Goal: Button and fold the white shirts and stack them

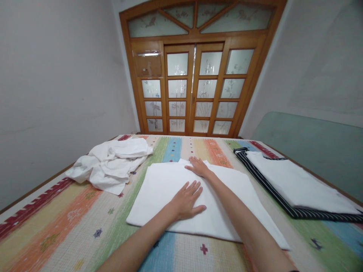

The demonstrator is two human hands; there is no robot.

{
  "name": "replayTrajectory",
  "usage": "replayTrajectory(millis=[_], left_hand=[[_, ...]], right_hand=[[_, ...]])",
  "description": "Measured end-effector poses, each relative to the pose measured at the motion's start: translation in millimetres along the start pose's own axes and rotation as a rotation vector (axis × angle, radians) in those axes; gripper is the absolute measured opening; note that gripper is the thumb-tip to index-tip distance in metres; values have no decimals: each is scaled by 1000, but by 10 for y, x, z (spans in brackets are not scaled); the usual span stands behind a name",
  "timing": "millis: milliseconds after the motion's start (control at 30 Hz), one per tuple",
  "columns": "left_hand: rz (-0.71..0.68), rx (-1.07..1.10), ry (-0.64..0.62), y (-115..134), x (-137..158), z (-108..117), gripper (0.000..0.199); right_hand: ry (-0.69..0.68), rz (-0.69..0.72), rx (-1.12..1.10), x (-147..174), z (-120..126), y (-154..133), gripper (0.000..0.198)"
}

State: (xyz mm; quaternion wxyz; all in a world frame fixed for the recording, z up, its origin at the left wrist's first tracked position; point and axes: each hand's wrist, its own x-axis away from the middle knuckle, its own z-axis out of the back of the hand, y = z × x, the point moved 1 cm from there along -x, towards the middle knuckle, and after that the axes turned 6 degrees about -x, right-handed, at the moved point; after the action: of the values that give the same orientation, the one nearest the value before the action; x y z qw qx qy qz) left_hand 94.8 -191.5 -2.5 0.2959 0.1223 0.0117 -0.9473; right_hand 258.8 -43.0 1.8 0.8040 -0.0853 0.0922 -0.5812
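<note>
A white garment, likely a shirt (227, 192), lies spread and folded flat in front of me. My left hand (187, 200) rests palm down on its middle, fingers spread and thumb out to the right. Farther off, at the garment's far edge, my right hand (197, 167) lies flat with its fingers stretched to the left. Neither hand grips the cloth. Part of the garment is hidden under my hands and forearms.
A crumpled white cloth (107, 162) lies at the left. Folded garments, a white shirt (300, 181) over a black striped one (272, 196), lie at the right. Everything sits on a colourful striped tablecloth (70, 223). Wooden glass doors (193, 87) stand beyond.
</note>
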Motion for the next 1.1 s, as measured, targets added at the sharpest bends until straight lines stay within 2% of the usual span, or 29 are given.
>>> replayTrajectory(millis=[133,233,467,633,800,967,1100], left_hand=[[-14,19,-1,16,23,42,71],[-29,35,4,15,40,68,68],[-21,49,-21,16,44,85,66],[-9,52,-39,33,48,97,66],[-5,44,-40,27,35,94,65],[-1,47,-55,27,30,89,66],[-13,25,-31,14,33,52,65]], right_hand=[[21,-14,9,89,46,135,94],[34,-31,34,206,66,313,94],[68,-246,48,514,129,797,72],[183,-268,-30,654,188,856,53],[241,-167,-31,738,141,802,60],[141,75,-51,891,55,774,68],[101,110,-46,946,32,762,68]])
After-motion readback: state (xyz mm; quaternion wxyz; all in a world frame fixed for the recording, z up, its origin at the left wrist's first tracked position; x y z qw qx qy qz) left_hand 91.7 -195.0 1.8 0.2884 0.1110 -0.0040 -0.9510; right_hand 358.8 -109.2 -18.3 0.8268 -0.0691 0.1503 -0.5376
